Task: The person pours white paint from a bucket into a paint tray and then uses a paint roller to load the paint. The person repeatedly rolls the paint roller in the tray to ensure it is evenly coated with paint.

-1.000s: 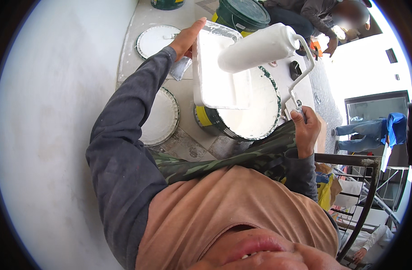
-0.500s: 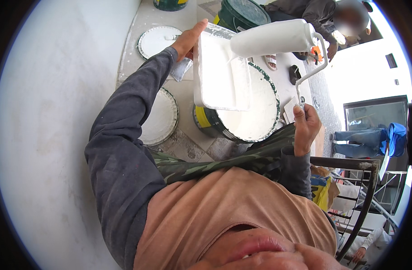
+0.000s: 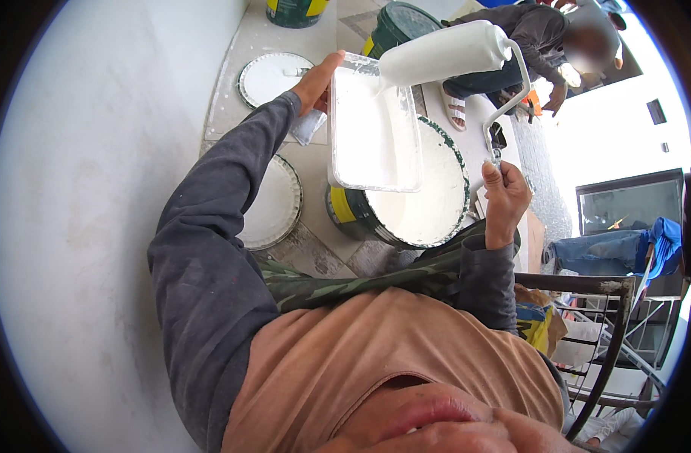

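Note:
My left hand (image 3: 315, 84) grips the left side of a clear paint tray (image 3: 374, 186) that holds white paint. Its fingers are partly hidden behind the tray. My right hand (image 3: 505, 200) is closed round the handle of a paint roller (image 3: 444, 51). The roller's sleeve is coated white, and its left end meets the far right part of the tray. Under the tray stands a green and yellow bucket (image 3: 345, 206) full of white paint, open at the top.
White-coated lids (image 3: 279, 75) lie on the floor at left, near a pale wall (image 3: 81, 189). A closed green bucket (image 3: 410, 21) and a crouching person (image 3: 538, 34) are beyond. At right stand a metal railing (image 3: 572, 284) and another person in jeans (image 3: 595, 253).
The roller and my right hand have shifted slightly left and farther away. The tray is tilted a little differently in my left hand. The crouching person has moved a leg into view.

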`<state>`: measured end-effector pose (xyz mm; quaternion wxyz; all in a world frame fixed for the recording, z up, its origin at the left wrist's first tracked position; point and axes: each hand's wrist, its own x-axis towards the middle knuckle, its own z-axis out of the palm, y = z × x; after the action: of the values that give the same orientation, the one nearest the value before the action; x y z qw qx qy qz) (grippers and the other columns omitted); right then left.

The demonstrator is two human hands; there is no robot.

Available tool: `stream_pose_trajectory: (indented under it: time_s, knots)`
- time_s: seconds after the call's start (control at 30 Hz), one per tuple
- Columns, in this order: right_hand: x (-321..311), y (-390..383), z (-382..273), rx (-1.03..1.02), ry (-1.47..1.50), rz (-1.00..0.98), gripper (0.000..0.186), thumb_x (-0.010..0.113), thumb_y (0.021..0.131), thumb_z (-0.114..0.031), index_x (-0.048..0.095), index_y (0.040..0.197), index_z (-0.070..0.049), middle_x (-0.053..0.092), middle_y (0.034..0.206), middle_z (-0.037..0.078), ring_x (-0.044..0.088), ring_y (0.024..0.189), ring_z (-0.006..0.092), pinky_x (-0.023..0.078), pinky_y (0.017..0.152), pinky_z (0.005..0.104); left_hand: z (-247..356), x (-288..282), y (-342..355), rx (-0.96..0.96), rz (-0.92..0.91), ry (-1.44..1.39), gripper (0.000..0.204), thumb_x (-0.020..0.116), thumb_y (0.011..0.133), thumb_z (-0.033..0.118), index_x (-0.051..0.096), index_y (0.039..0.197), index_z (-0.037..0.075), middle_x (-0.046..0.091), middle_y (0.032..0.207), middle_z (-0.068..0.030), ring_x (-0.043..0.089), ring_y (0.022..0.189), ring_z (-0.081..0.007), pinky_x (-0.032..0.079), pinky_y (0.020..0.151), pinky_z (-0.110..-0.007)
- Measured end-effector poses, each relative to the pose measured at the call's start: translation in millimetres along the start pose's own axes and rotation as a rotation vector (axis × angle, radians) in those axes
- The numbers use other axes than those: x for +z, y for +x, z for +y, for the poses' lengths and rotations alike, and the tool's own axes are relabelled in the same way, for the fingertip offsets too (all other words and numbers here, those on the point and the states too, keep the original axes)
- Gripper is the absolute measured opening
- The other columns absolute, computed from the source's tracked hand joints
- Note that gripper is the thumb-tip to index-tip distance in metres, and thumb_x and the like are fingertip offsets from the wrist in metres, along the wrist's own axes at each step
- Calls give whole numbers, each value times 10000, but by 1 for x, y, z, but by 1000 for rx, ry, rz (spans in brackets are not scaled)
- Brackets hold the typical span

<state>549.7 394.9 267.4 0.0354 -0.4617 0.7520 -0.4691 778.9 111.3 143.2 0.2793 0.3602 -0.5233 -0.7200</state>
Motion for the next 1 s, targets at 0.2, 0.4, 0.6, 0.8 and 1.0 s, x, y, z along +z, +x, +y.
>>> stream_pose_trajectory:
  time_s: [0.2,0.4,0.6,0.8,1.0]
  knots:
    - [3,-2,4,-68,-45,60,430,810,816,-287,668,1003,73,618,750,21,523,689,88,438,632,229,2,0,1,-19,-2,8,766,387,888,721,534,1318,105,667,1079,-72,651,919,-140,531,757,-306]
    - [3,-5,0,-141,-70,112,399,810,811,-254,666,997,69,626,747,32,530,684,89,440,627,234,1,1,1,-21,9,4,792,387,874,742,542,1320,107,668,1098,-85,652,934,-153,527,785,-323]
    - [3,-8,-2,-254,-116,174,377,809,810,-236,665,992,60,636,744,50,547,668,105,449,627,242,2,1,0,-17,2,7,804,380,870,747,536,1335,109,658,1130,-94,647,953,-162,524,794,-322]
    - [2,-9,3,-320,-98,193,334,818,801,-190,661,971,51,640,745,52,557,666,107,462,635,244,0,1,3,-23,9,10,804,376,876,737,528,1343,100,656,1143,-100,649,967,-164,531,790,-330]
    - [1,-10,6,-342,-116,193,319,819,799,-167,659,967,52,642,750,50,566,674,101,470,646,239,-3,-1,6,-7,-8,5,813,375,878,734,525,1343,85,656,1152,-104,651,985,-169,539,792,-338]
